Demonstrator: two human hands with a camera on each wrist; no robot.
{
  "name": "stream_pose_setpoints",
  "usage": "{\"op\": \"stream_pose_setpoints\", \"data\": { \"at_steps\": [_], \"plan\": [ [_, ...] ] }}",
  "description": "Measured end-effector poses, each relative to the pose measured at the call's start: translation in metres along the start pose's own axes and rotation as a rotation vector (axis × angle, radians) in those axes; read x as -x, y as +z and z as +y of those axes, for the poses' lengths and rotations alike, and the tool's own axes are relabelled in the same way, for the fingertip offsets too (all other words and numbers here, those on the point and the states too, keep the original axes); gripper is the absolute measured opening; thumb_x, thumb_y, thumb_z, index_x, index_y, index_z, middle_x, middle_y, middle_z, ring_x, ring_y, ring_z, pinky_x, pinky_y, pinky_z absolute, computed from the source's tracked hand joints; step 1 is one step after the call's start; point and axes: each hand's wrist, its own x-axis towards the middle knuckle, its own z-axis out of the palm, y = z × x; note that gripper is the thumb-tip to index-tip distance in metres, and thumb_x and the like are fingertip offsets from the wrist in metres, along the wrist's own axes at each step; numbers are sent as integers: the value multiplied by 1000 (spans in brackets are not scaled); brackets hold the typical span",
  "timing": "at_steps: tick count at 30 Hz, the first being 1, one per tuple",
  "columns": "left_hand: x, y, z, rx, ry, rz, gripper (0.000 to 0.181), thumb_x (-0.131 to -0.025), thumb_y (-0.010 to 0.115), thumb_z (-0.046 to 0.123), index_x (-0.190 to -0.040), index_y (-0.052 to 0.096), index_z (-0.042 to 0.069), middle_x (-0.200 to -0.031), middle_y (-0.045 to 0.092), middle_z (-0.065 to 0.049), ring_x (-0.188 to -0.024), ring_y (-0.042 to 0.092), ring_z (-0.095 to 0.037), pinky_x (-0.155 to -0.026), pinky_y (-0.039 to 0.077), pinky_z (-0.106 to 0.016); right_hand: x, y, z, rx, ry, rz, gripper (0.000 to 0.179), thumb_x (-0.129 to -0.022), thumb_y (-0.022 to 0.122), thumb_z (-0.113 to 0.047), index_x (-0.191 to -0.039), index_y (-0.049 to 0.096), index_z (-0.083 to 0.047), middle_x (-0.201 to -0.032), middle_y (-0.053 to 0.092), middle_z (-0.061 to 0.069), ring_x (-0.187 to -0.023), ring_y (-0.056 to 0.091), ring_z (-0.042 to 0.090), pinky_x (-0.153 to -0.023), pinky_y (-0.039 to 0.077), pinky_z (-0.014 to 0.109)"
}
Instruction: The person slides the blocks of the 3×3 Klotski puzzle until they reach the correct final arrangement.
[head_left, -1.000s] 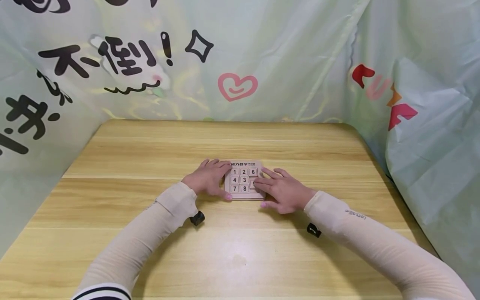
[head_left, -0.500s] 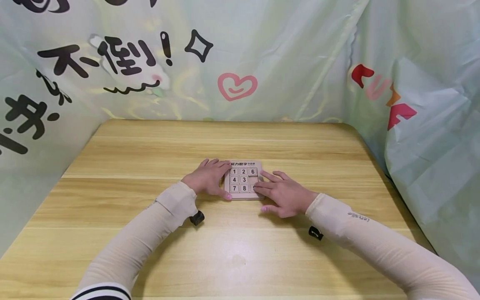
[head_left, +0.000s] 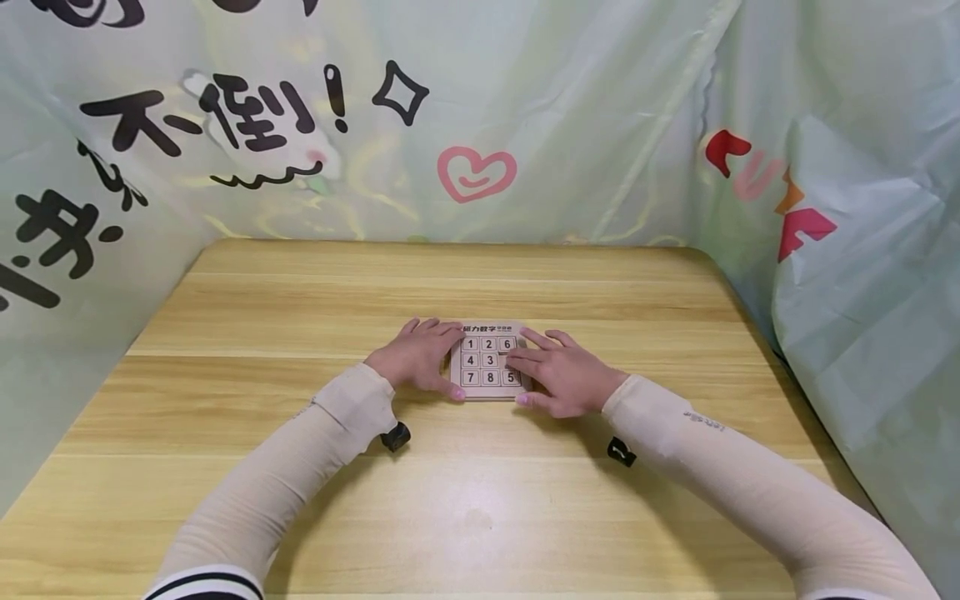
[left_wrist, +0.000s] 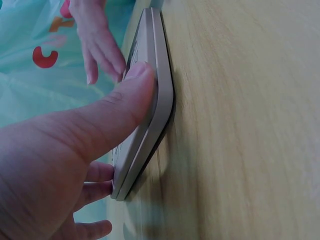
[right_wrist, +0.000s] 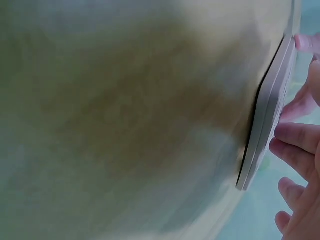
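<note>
A number sliding puzzle (head_left: 487,394) lies flat on the table. Its rows show 1 2 6, then 4 3, then 7 8 5; fingertips partly cover the right slot of the middle row. My left hand (head_left: 416,354) holds the puzzle's left side, thumb at the near corner and fingers at the far one. The left wrist view shows that thumb (left_wrist: 117,110) against the puzzle's edge. From the right, my right hand (head_left: 573,379) reaches over with extended fingers, its fingertips just above the 5 tile (head_left: 511,377). In the right wrist view the puzzle's side (right_wrist: 265,110) shows beside the fingers.
The wooden table (head_left: 480,500) extends around the puzzle on all sides. Behind and to the right hangs a pale green printed curtain (head_left: 585,125). Black wrist straps (head_left: 395,437) hang under both sleeved forearms.
The 5 tile has slid toward me into the bottom-right slot. My right fingertips followed it, then shifted back up to the middle row. The left hand stays in place.
</note>
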Motion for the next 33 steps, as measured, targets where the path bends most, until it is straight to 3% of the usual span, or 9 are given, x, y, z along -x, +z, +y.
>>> {"op": "stream_pose_setpoints", "data": {
  "at_steps": [13,33],
  "plan": [
    [0,0,1,-4,1,6,105,-73,74,63,-152,31,10,-158,25,-7,-144,18,-37,-117,4,-52,-10,2,8,-6,63,-31,65,-97,43,-55,-142,49,-9,-146,46,9,-144,21,34,-113,22,56],
    [-1,0,2,4,-17,-7,105,-73,74,63,-153,29,11,-159,22,-6,-145,15,-36,-117,2,-52,-11,5,9,-20,78,-42,66,-97,44,-55,-144,47,-9,-148,44,8,-144,20,33,-113,22,56]
  ]
}}
